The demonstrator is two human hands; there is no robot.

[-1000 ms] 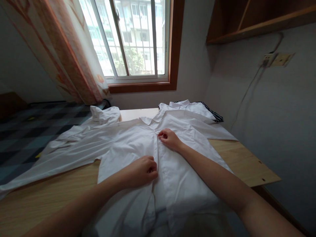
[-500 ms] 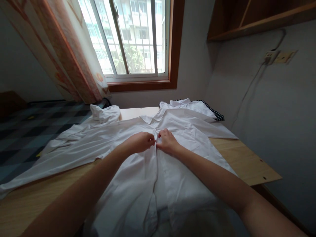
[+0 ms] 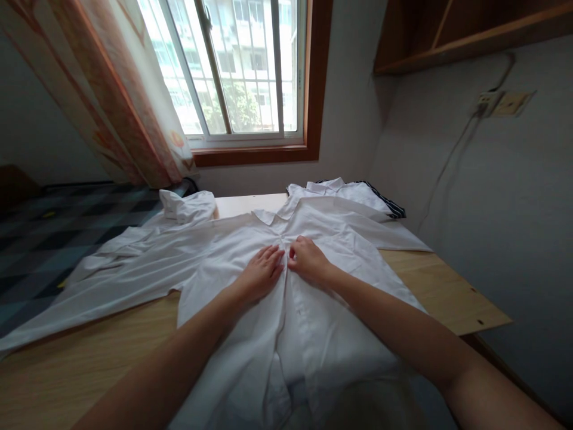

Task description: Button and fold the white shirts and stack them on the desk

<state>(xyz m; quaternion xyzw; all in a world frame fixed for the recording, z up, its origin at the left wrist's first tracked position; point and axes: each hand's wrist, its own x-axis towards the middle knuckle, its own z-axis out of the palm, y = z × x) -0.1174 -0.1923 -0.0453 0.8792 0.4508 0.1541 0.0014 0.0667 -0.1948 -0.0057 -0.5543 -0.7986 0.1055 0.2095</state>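
Note:
A white long-sleeved shirt [image 3: 242,310] lies front up across the table, its collar at the far end and its sleeves spread to both sides. The front edges part below my hands. On the chest, my left hand [image 3: 263,272] rests with its fingers stretched flat on the cloth, the tips at the placket. Just across from it, my right hand [image 3: 308,258] has curled fingers pinching the placket's edge. Any button between the fingertips is hidden.
Folded white clothing [image 3: 342,192] with a black striped piece under it lies at the back right of the wooden table [image 3: 443,292]. A crumpled white cloth [image 3: 188,206] sits at the back left, beside a checked bed [image 3: 40,239]. A shelf [image 3: 474,42] hangs upper right.
My left hand has gone from a pinch at the placket to lying flat with fingers stretched out. My right hand stays pinched at nearly the same spot.

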